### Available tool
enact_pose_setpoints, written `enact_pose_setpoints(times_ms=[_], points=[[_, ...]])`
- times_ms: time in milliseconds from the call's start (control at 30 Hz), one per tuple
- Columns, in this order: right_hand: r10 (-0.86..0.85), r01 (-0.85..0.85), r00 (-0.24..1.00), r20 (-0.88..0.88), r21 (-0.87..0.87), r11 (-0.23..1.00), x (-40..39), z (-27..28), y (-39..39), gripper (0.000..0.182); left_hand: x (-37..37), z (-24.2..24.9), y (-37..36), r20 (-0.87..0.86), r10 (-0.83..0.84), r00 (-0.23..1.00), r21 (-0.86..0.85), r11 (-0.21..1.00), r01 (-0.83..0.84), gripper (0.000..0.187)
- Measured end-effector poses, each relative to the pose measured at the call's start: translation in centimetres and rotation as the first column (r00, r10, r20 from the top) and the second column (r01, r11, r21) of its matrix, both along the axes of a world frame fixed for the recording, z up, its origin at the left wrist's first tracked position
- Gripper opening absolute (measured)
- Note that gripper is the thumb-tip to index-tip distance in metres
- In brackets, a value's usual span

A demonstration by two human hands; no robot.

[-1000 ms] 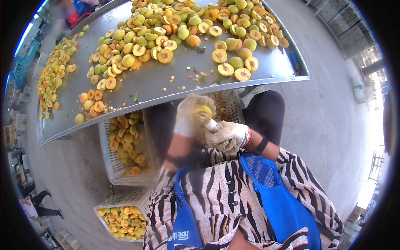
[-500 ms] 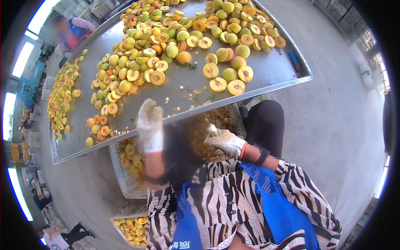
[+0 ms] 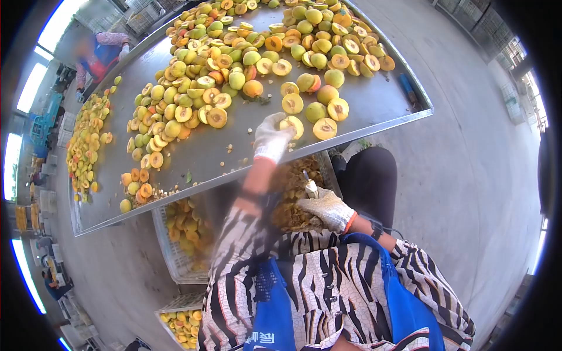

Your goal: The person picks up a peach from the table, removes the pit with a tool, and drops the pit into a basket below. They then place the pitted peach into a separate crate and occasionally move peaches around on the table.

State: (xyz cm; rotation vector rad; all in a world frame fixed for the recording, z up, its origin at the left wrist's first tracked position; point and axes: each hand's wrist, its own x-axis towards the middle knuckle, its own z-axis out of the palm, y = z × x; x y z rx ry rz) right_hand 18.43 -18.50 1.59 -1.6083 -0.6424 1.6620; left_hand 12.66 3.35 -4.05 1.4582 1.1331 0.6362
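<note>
My left hand (image 3: 273, 142), in a white knit glove, is at the near edge of the metal table. Its fingers are closed at the side of an apricot half (image 3: 292, 127) with the cut face up. Lower down, over a crate of brownish pits and scraps (image 3: 288, 202), my gloved right hand (image 3: 329, 209) is wrapped round a small tool (image 3: 311, 187) with a pale handle and a thin metal tip. Beside the left hand lie more halves, among them one showing its brown centre (image 3: 325, 128).
The tilted metal table (image 3: 216, 155) bears heaps of halved apricots (image 3: 193, 88) and a blue-handled object (image 3: 407, 86) near its right corner. Under it stand a white crate of apricots (image 3: 170, 245) and another crate (image 3: 182, 327). A co-worker (image 3: 102, 55) is at the far left.
My left hand has swung right from over the white crate to the apricot half at the table edge. The right hand keeps the tool, nearly in place. The co-worker's arms have shifted.
</note>
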Motion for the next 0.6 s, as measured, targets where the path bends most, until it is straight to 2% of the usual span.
enact_pose_setpoints(times_ms=[33, 67, 100, 133, 200, 233, 267, 367, 400, 500, 533, 600], points=[[-0.077, 0.077, 0.996, -0.049, 0.004, 0.997, -0.2, 0.7, -0.2, 0.025, -1.6, 1.3, -0.9, 0.140, 0.054, 0.989, -0.056, 0.997, -0.047, 0.044], [-0.121, 0.127, 0.990, -0.074, 0.082, 0.988, -0.5, 1.2, -0.2, 0.023, -3.5, 3.4, -2.0, 0.331, 0.219, 0.918, -0.308, 0.944, -0.114, 0.037], [-0.149, 0.148, 0.986, -0.071, -0.011, 0.989, -0.8, 2.8, 0.2, 0.021, -5.3, 3.4, -2.6, 0.490, 0.380, 0.785, -0.439, 0.885, -0.155, 0.025], [-0.114, 0.114, 0.992, -0.061, -0.002, 0.993, -1.0, 2.5, 0.4, 0.021, -7.2, 2.1, -2.8, 0.480, 0.359, 0.800, -0.313, 0.923, -0.226, 0.021], [-0.050, 0.050, 0.998, -0.027, 0.002, 0.999, -1.8, 2.8, 0.7, 0.020, -10.1, 0.9, -4.0, 0.565, 0.451, 0.691, -0.436, 0.874, -0.215, 0.024], [-0.025, 0.025, 1.000, -0.005, -0.001, 1.000, -2.4, 3.7, 1.0, 0.019, -11.3, 1.2, -4.7, 0.611, 0.570, 0.549, -0.643, 0.762, -0.076, 0.027], [-0.004, 0.004, 1.000, 0.019, -0.006, 1.000, -3.1, 4.2, 1.2, 0.019, -12.4, 1.6, -5.4, 0.602, 0.690, 0.402, -0.780, 0.615, 0.113, 0.031], [0.066, -0.131, 0.945, 0.321, 0.186, 0.974, -4.9, 2.4, 2.1, 0.020, -12.5, 6.0, -8.1, 0.524, 0.775, 0.353, -0.835, 0.549, 0.034, 0.038], [0.120, -0.239, 0.897, 0.426, 0.238, 0.941, -5.0, 1.1, 2.4, 0.020, -13.0, 5.9, -8.5, 0.568, 0.749, 0.342, -0.816, 0.568, 0.111, 0.043], [0.147, -0.386, 0.689, 0.710, 0.188, 0.903, -6.3, 2.1, 3.5, 0.024, -13.6, 5.3, -9.0, 0.571, 0.697, 0.434, -0.789, 0.612, 0.054, 0.038], [0.256, -0.404, 0.650, 0.715, 0.041, 0.914, -6.6, 4.5, 4.2, 0.029, -13.9, 4.8, -9.1, 0.589, 0.688, 0.424, -0.771, 0.636, 0.039, 0.040], [0.329, -0.509, 0.562, 0.759, 0.003, 0.861, -7.6, 7.4, 4.8, 0.031, -14.1, 4.5, -9.7, 0.634, 0.633, 0.444, -0.709, 0.705, 0.007, 0.041]])
